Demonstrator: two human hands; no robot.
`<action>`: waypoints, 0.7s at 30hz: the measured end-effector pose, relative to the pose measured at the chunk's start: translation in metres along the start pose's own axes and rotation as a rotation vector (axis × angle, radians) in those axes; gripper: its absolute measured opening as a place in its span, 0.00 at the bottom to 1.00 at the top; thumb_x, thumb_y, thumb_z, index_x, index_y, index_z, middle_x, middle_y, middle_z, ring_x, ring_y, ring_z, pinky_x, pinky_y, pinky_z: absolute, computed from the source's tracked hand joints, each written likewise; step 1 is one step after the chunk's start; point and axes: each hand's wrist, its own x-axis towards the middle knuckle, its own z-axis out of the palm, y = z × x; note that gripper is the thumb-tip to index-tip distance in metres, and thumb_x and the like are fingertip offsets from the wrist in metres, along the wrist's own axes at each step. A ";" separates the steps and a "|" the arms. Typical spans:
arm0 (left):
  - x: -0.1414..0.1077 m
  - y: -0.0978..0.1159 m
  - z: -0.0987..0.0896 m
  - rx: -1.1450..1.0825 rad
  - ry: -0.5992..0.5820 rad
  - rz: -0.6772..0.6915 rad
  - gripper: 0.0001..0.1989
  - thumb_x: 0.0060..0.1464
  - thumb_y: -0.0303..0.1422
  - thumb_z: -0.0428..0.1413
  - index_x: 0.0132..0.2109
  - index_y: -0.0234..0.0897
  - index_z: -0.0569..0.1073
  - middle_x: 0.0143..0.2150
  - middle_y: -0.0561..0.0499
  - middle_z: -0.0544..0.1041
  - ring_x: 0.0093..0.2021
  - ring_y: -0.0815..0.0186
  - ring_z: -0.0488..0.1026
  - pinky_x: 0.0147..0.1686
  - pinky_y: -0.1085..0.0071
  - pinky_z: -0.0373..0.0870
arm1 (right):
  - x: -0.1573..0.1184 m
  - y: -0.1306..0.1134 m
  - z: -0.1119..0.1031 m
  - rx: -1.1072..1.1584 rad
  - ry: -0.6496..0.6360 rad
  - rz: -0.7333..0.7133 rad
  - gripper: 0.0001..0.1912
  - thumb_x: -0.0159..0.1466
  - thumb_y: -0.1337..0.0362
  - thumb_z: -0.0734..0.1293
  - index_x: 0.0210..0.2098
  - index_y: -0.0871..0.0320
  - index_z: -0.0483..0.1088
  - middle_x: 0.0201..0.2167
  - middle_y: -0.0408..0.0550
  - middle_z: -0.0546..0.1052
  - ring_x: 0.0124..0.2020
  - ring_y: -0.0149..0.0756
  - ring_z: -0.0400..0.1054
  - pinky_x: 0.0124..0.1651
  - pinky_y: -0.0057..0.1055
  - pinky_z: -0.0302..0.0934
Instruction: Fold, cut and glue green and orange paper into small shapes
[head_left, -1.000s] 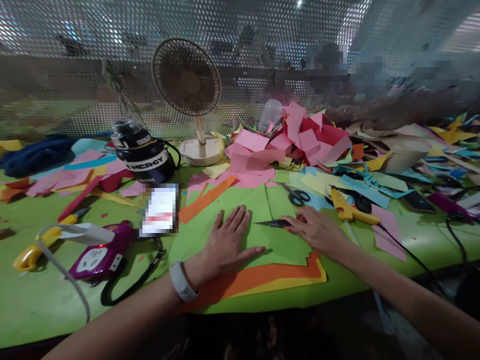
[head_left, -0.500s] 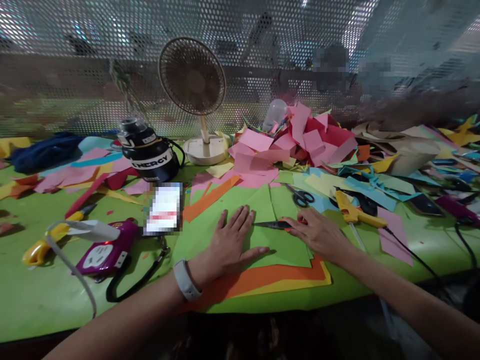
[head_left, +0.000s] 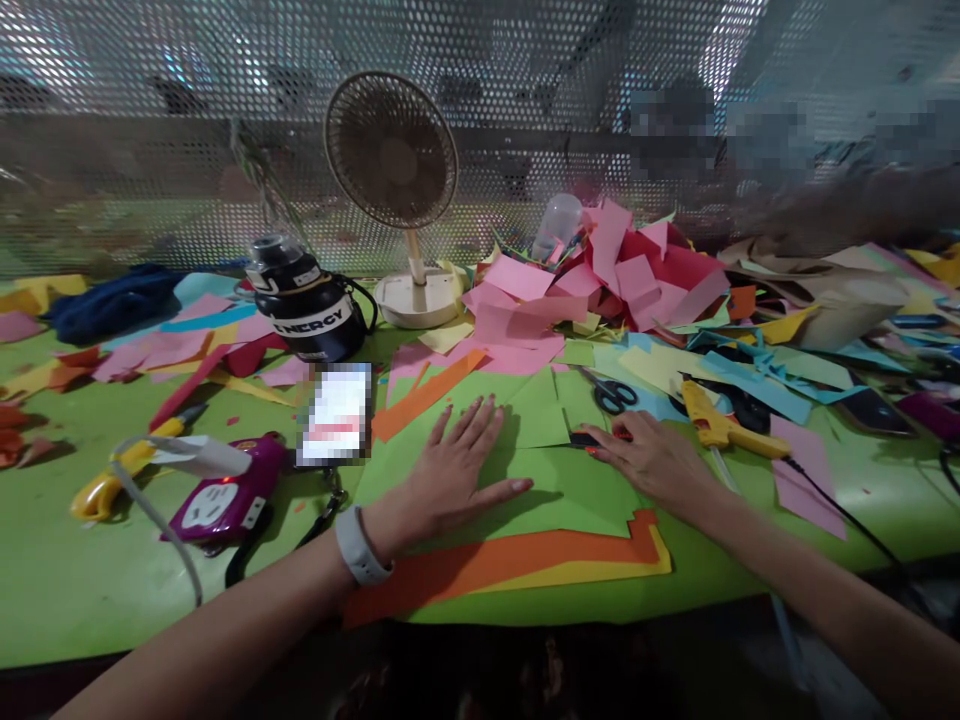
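Observation:
My left hand [head_left: 450, 480] lies flat with spread fingers on a sheet of light green paper [head_left: 540, 495], pressing it to the stack below. Fingers of my right hand [head_left: 649, 455] are curled round a dark pair of scissors [head_left: 581, 439] at the paper's right part. Only a short dark piece of these scissors shows; their blades are hidden by the paper, along a cut line. Beneath the green sheet an orange sheet [head_left: 525, 563] and a yellow sheet [head_left: 600, 573] stick out at the front. A second pair of scissors [head_left: 616, 397] lies just behind my right hand.
A yellow glue gun [head_left: 731, 430] with a cord lies at the right. Pink scraps [head_left: 525, 300] heap up behind the stack. A fan [head_left: 394, 150], a dark bottle [head_left: 311, 310], a phone [head_left: 335, 415] and a purple device [head_left: 225, 490] are to the left.
The scissors' blades, visible on the green paper before, are now mostly out of sight under it. My left hand stays on the sheet. The view has shifted slightly.

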 end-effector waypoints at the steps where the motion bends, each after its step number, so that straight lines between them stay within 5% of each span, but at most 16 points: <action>1: -0.003 -0.006 -0.001 0.008 -0.015 0.010 0.45 0.58 0.61 0.37 0.72 0.37 0.40 0.73 0.42 0.46 0.72 0.50 0.42 0.67 0.49 0.37 | 0.000 0.000 0.000 -0.011 0.005 -0.005 0.23 0.72 0.54 0.53 0.54 0.55 0.73 0.33 0.53 0.71 0.32 0.38 0.65 0.30 0.30 0.56; 21: -0.011 -0.014 0.001 -0.002 -0.055 0.036 0.49 0.56 0.64 0.36 0.72 0.33 0.45 0.72 0.39 0.50 0.71 0.50 0.47 0.67 0.50 0.41 | 0.013 -0.020 0.001 0.066 0.039 -0.050 0.19 0.71 0.56 0.57 0.46 0.59 0.76 0.33 0.53 0.71 0.33 0.37 0.65 0.32 0.30 0.56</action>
